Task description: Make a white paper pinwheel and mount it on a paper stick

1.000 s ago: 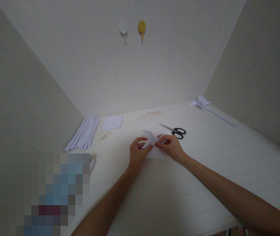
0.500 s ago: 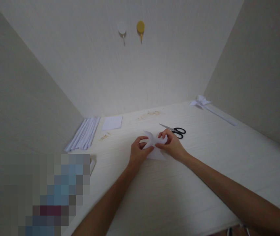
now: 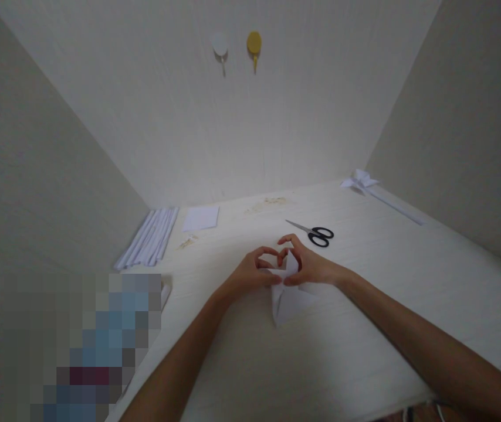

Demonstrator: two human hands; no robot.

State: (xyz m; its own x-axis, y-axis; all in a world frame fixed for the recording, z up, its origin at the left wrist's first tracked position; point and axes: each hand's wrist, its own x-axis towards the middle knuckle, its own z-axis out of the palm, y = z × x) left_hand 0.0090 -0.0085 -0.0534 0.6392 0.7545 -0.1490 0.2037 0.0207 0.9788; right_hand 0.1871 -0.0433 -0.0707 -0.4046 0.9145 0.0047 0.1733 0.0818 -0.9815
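Bare left forearm (image 3: 180, 357) reaching from the bottom edge, right forearm (image 3: 386, 313) slanting in from the lower right, left hand (image 3: 256, 271) and right hand (image 3: 311, 265) close together, thumbs (image 3: 293, 280) almost tip to tip, fingers (image 3: 268, 251) softly curved.

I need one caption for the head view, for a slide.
Both bare hands hold a folded white paper piece near black-handled metal scissors.
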